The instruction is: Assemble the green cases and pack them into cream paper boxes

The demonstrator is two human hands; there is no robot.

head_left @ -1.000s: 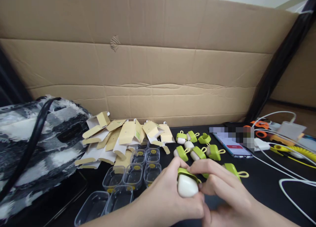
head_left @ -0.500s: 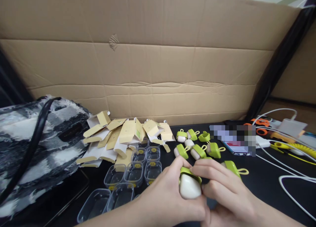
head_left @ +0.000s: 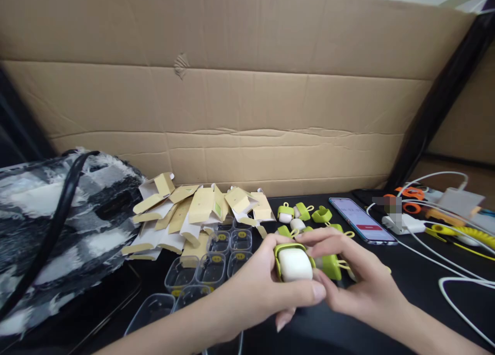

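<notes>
Since a second ago both hands have lifted the white case (head_left: 294,265) a little higher in the lower middle of the frame, the green cover (head_left: 279,252) now wrapping its rim. At far left sits a plaid bag (head_left: 58,216), then folded card boxes (head_left: 193,210) and clear trays (head_left: 216,267). The left hand (head_left: 255,293) clamps the case from below; the right hand (head_left: 348,277) pinches the cover's edge. Seating it well probably means stretching evenly around each corner. A phone (head_left: 361,221) lies to the right.
</notes>
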